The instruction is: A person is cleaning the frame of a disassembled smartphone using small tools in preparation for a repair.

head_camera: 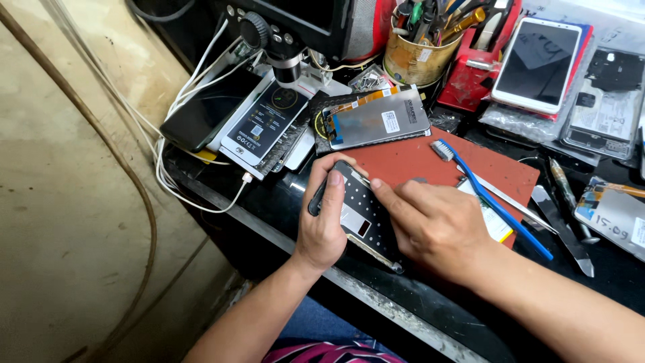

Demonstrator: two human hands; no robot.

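A: The fingers (pixel 386 195) of the right hand (pixel 437 225) are pressed together at the top edge of the phone panel (pixel 359 215); the left hand (pixel 324 225) pinches its left side, at the bench (pixel 403 302) near edge.

B: Prying hard there might crack it, or tip it off.

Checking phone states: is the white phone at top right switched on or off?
Looks off: the white phone lies face up with a dark screen showing only reflections.

Opened phone (pixel 359 215): lower half hidden under the left hand (pixel 322 228) and right hand (pixel 437 225).
Microscope (pixel 289 30): top cut off (above the phone).
Tool cup (pixel 416 54): contents too jumbled to tell.
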